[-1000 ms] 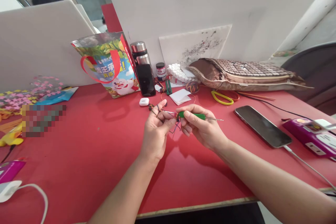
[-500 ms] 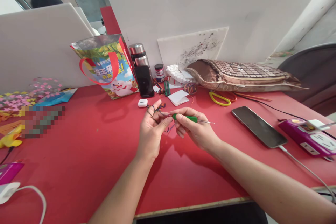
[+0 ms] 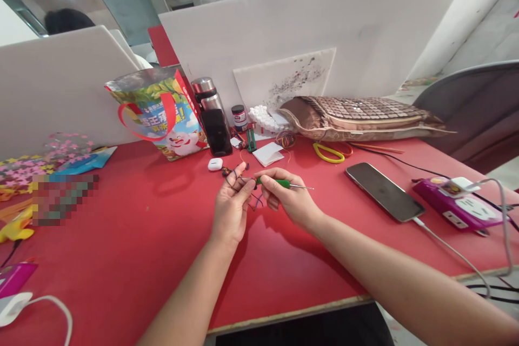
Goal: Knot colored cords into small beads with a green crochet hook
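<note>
My right hand pinches a thin metal hook with a smooth green plastic handle, held above the matte red table. My left hand has fine dark thread looped taut round its raised fingers, just beside the hook.

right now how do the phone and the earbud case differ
The phone is dark, flat and long; the earbud case is white, rounded and far smaller. The phone has a white cable plugged into its near end; the case has none. The phone lies right of the hands, the case just beyond the left hand. Both rest on the red table.
</note>
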Demonstrator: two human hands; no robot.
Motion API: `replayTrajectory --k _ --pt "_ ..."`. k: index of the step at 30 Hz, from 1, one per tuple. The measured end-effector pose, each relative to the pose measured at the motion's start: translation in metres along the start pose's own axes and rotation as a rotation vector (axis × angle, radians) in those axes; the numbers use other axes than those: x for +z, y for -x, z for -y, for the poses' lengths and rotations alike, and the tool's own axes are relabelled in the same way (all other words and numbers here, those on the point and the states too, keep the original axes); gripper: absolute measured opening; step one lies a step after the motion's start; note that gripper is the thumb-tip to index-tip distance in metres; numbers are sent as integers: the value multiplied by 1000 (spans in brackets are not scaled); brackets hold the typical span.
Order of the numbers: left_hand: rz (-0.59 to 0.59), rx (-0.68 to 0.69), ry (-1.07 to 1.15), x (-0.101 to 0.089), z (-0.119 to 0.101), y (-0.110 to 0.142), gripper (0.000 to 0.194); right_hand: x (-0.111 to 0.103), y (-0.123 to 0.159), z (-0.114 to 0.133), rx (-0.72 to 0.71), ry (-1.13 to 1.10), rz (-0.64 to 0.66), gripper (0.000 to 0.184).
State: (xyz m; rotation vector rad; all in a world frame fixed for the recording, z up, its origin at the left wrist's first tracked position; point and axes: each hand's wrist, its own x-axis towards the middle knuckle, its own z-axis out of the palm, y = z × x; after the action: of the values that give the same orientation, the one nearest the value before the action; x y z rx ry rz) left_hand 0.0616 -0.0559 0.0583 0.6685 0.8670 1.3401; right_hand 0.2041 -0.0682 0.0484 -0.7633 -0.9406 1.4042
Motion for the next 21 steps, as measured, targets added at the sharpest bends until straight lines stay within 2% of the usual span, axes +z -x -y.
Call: replayTrajectory --k 6,13,19,21 --pt "-10 -91 63 -5 -1 -6 58 -7 -5 -2 28 99 104 44" --pt "-22 -85 96 -6 -2 -10 60 -9 -3 -7 37 100 130 41" --pt "-37 -95 152 -10 -4 -13 59 -11 -6 -11 96 125 21 45" --pt "-42 -90 170 -11 -5 -14 58 -12 -7 -8 169 182 115 53"
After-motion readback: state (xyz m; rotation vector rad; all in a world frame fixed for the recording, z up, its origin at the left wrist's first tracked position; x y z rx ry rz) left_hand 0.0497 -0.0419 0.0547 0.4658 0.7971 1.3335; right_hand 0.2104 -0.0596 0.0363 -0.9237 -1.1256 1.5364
